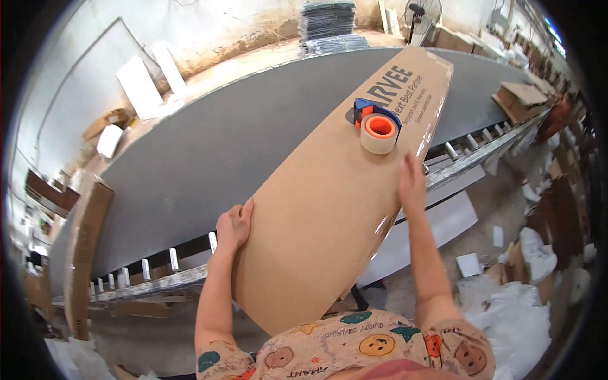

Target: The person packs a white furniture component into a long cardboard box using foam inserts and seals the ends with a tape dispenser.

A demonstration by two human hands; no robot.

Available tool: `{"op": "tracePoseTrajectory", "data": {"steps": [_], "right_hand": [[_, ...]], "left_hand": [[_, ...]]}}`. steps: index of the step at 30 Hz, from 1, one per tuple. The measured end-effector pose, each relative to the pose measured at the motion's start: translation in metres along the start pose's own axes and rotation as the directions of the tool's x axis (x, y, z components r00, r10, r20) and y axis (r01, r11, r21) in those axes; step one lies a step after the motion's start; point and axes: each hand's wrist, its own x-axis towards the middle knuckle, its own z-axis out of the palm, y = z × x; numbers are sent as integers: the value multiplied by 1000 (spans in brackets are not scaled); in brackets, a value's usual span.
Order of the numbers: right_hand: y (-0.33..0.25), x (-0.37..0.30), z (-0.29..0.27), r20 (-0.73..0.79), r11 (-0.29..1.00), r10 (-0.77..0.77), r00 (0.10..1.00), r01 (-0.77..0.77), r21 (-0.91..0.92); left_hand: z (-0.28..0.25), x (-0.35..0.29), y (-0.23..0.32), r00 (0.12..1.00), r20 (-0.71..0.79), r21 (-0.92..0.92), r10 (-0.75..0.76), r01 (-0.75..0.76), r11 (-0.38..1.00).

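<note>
Touching brown carton, both hands, black lettering

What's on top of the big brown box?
A blue and orange tape dispenser with a tape roll is on the brown box, by dark printing. The cardboard right under it is hidden.

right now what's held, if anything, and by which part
The cardboard box, by its left edge in the left hand; the right hand is at the right edge, grip unclear.
</note>
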Motion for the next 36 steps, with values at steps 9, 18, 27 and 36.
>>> {"op": "tracePoseTrajectory", "data": {"steps": [9, 18, 27, 36], "right_hand": [[-162, -209, 59, 736, 642, -78, 672, 599, -479], [-155, -231, 35, 753, 598, -7, 658, 606, -525], [-177, -235, -53, 798, 536, 231, 557, 612, -582], [-134, -287, -18, 603, 235, -233, 763, 646, -726]], "left_hand": [[-23, 4, -22, 976, 147, 19, 163, -168, 986], [-4, -38, -30, 967, -120, -36, 225, -231, 972], [31, -126, -35, 685, -266, -16, 678, -707, 707], [32, -120, -21, 155, 72, 318, 985, -940, 125]]}}
